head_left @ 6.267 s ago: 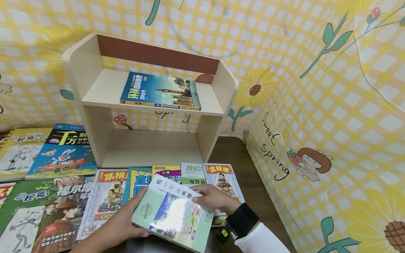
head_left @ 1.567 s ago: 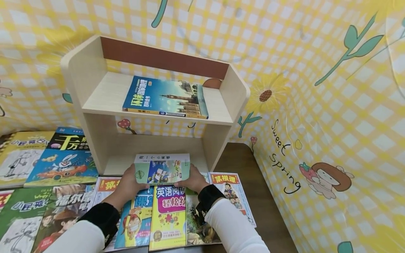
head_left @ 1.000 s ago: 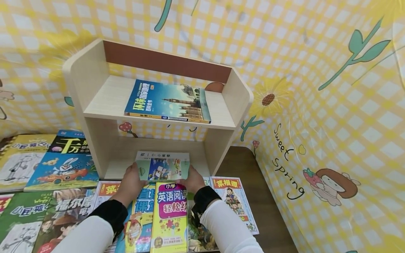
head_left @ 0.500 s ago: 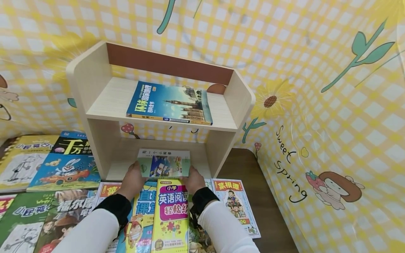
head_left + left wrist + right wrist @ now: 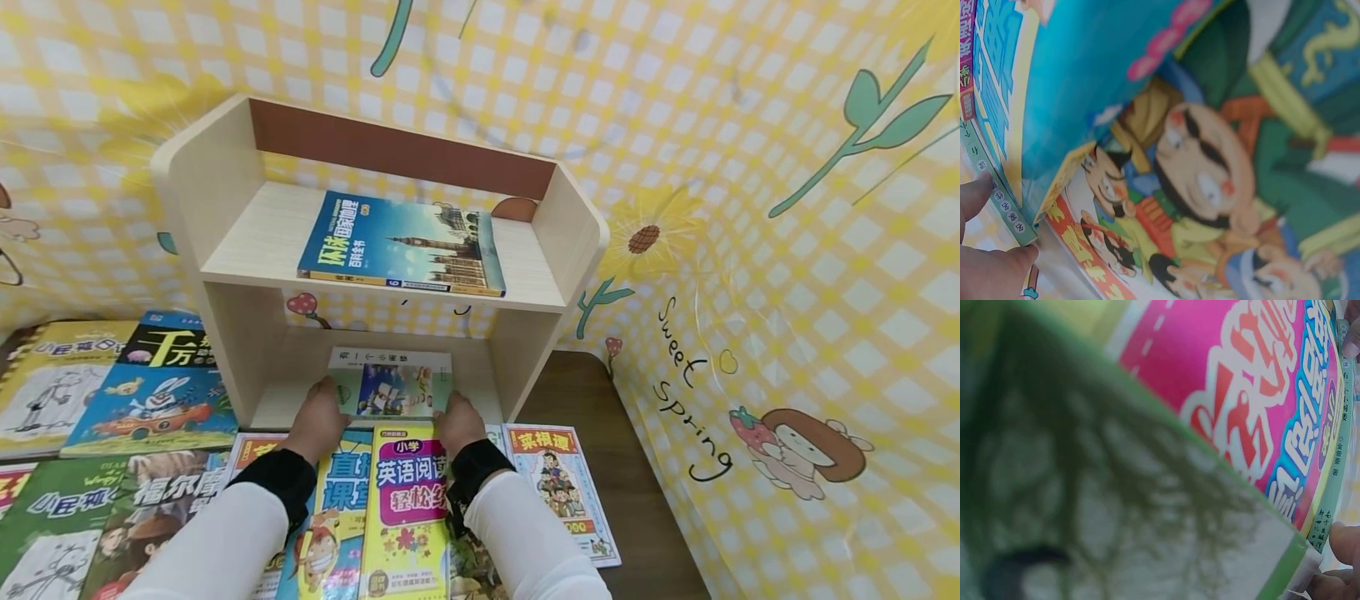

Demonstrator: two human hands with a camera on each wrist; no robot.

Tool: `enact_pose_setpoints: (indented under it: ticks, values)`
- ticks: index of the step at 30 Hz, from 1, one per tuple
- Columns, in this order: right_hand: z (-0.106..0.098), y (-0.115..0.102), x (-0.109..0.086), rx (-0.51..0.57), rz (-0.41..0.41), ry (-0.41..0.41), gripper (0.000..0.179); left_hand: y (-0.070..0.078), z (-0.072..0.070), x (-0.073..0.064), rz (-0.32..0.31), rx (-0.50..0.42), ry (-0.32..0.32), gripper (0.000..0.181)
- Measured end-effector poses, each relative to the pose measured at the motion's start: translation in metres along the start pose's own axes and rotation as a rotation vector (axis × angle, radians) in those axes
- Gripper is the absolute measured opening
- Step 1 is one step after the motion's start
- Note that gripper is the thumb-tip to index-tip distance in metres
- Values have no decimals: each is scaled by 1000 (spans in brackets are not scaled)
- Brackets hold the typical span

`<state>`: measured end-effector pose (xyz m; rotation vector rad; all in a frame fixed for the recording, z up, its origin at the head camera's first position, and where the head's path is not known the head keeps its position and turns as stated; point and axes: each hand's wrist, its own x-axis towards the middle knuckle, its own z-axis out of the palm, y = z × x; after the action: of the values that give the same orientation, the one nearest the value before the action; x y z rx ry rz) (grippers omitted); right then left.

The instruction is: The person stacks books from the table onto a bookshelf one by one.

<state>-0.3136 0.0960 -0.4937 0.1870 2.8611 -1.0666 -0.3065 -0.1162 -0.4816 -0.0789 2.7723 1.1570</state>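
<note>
A light-green paperback book [image 5: 393,387] with a blue picture lies flat, cover up, in the lower compartment of the small wooden bookshelf [image 5: 217,333]. My left hand [image 5: 317,421] grips its left end and my right hand [image 5: 459,423] its right end. The left wrist view shows my thumb at the book's green spine [image 5: 1007,206] and the fingers round its end. In the right wrist view, the right hand [image 5: 1342,544] holds the far end of that spine. Fingers under the book are hidden.
A blue book [image 5: 405,242] lies on the upper shelf. Close in front of the bookshelf lie several books, among them a yellow-and-pink book [image 5: 405,533] and a comic-covered book [image 5: 558,492]. More books, including a blue rabbit-covered book [image 5: 150,400], lie to the left.
Both hands have carried the green book from above the front row of books forward into the lower compartment. Over the last second it has slid slightly further back.
</note>
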Motion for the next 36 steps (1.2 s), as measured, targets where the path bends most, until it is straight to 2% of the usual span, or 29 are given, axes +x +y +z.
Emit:
enact_pose_setpoints:
  ticks: [9,17,22,26,30,33,36]
  values:
    - [-3,1,1,-33,-7,-10,54,4,-1,5,13,6,2,77]
    - [-7,-1,-6,-66,30,-23,58,6,2,6,38,30,19,77]
    - [-7,1,-7,-94,32,-21,59,5,3,7,27,29,13,78]
    - [-8,5,-7,-149,-31,-29,58,3,3,8,21,27,-2,80]
    - [-15,7,-13,-203,-132,-25,57,1,1,6,36,33,-17,82]
    - [-28,3,-24,-199,-215,-50,57,-1,-4,1,85,52,0,83]
    - [-45,2,-38,-186,-311,-88,57,-3,-12,-7,163,90,29,85]
